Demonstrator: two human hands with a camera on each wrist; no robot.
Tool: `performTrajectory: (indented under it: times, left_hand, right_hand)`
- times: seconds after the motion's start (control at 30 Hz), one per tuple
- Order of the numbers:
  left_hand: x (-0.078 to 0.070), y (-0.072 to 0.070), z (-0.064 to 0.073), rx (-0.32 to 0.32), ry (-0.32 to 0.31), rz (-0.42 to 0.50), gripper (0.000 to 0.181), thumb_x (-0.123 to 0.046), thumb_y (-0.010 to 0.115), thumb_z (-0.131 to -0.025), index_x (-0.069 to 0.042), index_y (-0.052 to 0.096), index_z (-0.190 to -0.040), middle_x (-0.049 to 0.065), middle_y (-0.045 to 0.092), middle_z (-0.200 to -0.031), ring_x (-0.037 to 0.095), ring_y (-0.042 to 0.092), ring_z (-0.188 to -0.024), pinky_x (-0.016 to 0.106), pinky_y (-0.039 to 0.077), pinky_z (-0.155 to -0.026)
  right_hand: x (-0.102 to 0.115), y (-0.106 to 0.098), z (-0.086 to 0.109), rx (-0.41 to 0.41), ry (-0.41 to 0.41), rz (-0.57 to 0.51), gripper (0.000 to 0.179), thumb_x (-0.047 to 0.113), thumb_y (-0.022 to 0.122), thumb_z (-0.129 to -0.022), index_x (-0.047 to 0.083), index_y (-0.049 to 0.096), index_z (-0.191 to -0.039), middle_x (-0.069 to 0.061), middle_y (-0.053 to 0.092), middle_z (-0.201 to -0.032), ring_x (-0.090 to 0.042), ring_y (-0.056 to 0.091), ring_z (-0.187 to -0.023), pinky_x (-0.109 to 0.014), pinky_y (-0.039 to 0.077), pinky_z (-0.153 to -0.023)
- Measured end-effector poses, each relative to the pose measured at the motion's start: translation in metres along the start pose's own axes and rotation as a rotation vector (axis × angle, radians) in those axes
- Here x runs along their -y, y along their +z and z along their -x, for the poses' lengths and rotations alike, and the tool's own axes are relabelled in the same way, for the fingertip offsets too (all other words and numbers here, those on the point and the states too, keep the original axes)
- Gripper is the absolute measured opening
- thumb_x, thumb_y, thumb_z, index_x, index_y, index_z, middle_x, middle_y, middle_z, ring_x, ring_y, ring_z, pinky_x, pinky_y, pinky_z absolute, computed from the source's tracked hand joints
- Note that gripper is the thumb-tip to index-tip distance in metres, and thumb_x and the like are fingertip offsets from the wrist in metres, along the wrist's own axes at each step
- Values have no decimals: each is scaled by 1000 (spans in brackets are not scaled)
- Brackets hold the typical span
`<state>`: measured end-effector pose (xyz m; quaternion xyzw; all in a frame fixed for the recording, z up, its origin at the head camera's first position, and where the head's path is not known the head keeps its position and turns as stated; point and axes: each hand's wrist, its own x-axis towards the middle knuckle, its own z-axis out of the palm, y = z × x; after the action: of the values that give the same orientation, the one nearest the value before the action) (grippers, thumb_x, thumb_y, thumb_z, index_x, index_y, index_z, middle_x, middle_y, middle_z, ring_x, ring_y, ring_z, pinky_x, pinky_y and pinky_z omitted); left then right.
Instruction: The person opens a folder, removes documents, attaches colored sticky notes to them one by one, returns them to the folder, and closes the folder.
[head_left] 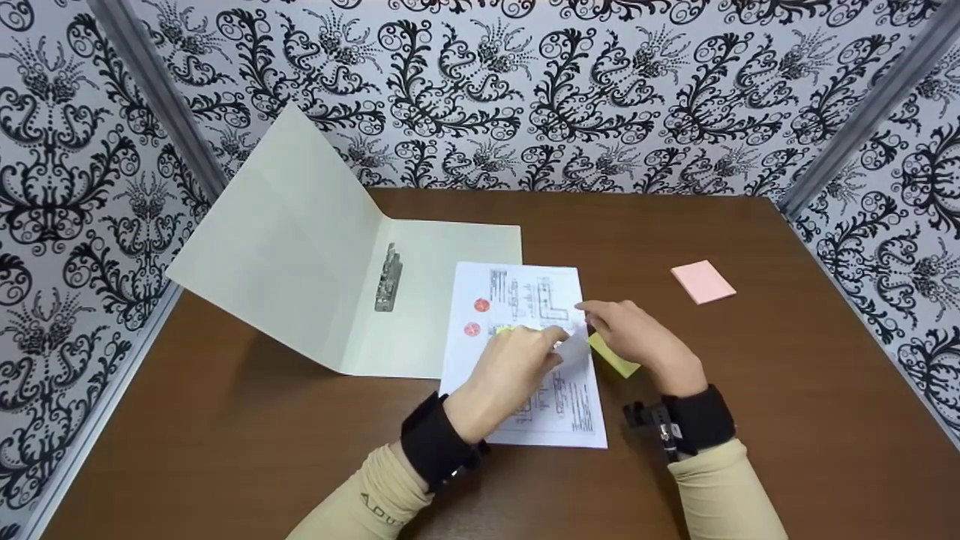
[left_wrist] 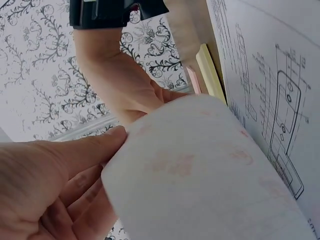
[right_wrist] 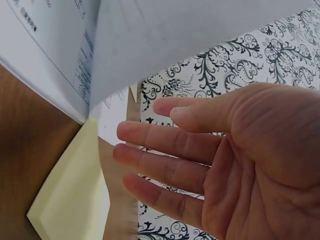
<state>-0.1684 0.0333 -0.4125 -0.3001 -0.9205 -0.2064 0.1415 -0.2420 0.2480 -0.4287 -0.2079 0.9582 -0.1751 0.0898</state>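
Note:
My left hand (head_left: 514, 367) pinches the lifted edge of a sheet (left_wrist: 200, 170) between thumb and fingers. The sheet curls up, and red marks show faintly through its back. Beneath it lies a printed technical drawing (head_left: 585, 420), part of a stack of papers. Two round red stamps (head_left: 481, 305) and a bit of yellow (head_left: 502, 329) show on the page. At the stack's right side my right hand (head_left: 645, 341) hovers with fingers extended, holding nothing in the right wrist view. A yellow sticky-note pad (right_wrist: 70, 195) lies below it, against the papers' right edge.
An open cream folder (head_left: 420, 345) lies under the stack's left part, its cover (head_left: 292, 240) raised to the left. A metal clip (head_left: 388, 281) sits near its spine. A pink sticky-note pad (head_left: 703, 282) rests on the brown table (head_left: 787, 375). Patterned walls surround the table.

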Motion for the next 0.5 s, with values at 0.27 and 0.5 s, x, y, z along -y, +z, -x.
performTrajectory:
  times: [0.27, 0.5]
  left_hand:
    - [7, -3, -2, -7, -65, 84, 8, -20, 76, -88, -13, 72, -89, -1, 76, -83, 14, 72, -75, 24, 57, -63]
    - [11, -8, 1, 90, 20, -5, 45, -2, 68, -87, -13, 55, -128, 6, 74, -92, 19, 65, -65, 26, 49, -50]
  right_hand:
    - [0, -5, 2, -19, -15, 38, 36, 8, 47, -103, -3, 56, -137, -22, 71, -117, -25, 58, -80, -36, 45, -71]
    - [0, -4, 3, -29, -23, 42, 36, 9, 47, -103, -3, 57, -136, -21, 71, -117, -26, 61, -85, -40, 49, -76]
